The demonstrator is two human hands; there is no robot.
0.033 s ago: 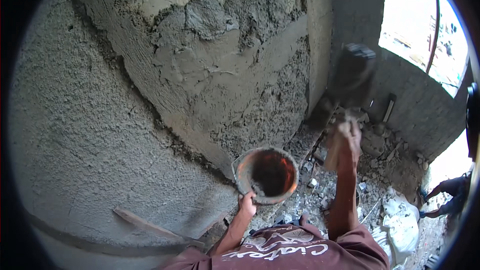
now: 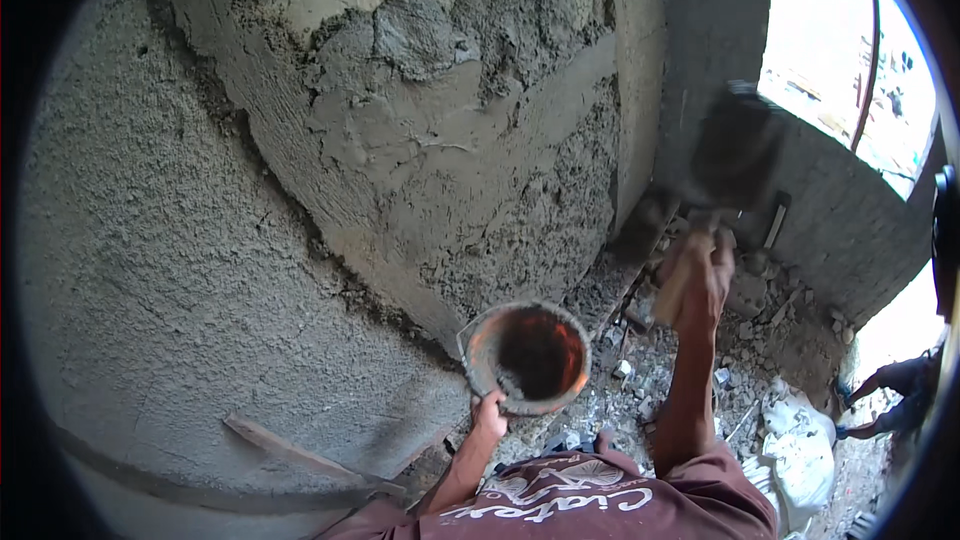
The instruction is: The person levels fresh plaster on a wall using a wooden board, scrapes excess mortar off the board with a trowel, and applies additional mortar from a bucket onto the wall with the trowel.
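Note:
My left hand (image 2: 489, 418) grips the lower rim of a round, mortar-crusted bucket (image 2: 528, 358) with an orange inside and dark contents at the bottom. Higher and to the right, my right hand (image 2: 708, 265) is closed on a trowel-like tool with a pale wooden handle (image 2: 675, 285); its dark, motion-blurred blade (image 2: 735, 140) is raised in front of the grey side wall. Facing me is a wall (image 2: 430, 160) with rough, lumpy mortar across its upper part and smoother patches below.
Rubble (image 2: 755, 290) and a white sack (image 2: 800, 450) lie at lower right. A flat bar (image 2: 775, 223) leans on the side wall below a bright opening (image 2: 840, 40). A plank (image 2: 290, 445) is at lower left. Another person's legs (image 2: 890, 398) show at the right edge.
My right hand and the tool have shifted to the right, with the blade swung slightly. The bucket has moved a little to the left in view.

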